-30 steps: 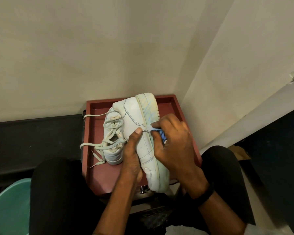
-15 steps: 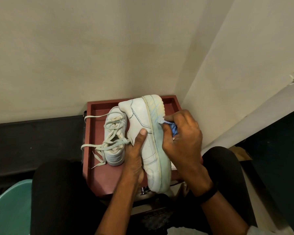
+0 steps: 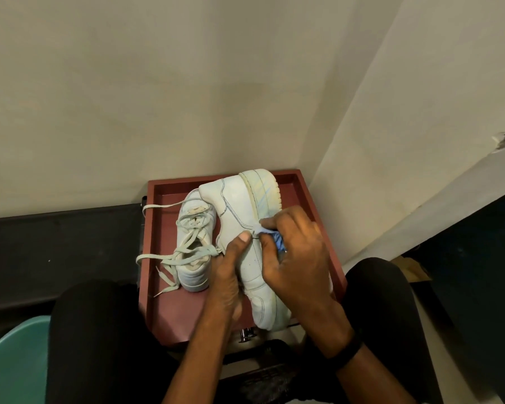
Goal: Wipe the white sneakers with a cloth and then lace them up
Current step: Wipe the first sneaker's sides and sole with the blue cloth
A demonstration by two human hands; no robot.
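Head view: I see a dark red tray (image 3: 151,228) with straight raised rims, pushed into the corner of 2 pale plaster walls, so its far and right sides are boxed in. Left of the tray a black ledge (image 3: 56,243) runs alongside. Something teal and rounded (image 3: 15,354) sits below the tray's near left corner; I cannot tell what it is. 2 black-clad knees (image 3: 94,330) flank the near edge.

Over the tray's right half, 1 white sneaker (image 3: 239,205) is tipped on its side, ridged sole facing right. The left hand (image 3: 231,275) grips it, thumb flat on the smooth upper, fingers hidden behind. The right hand (image 3: 298,252), black wristband (image 3: 346,355) on, pinches a crumpled blue cloth (image 3: 276,239) against the sole seam.

The second sneaker (image 3: 194,275) stands on the tray's left half, just beside the first, its flat laces (image 3: 158,205) loose and draped over the left rim.
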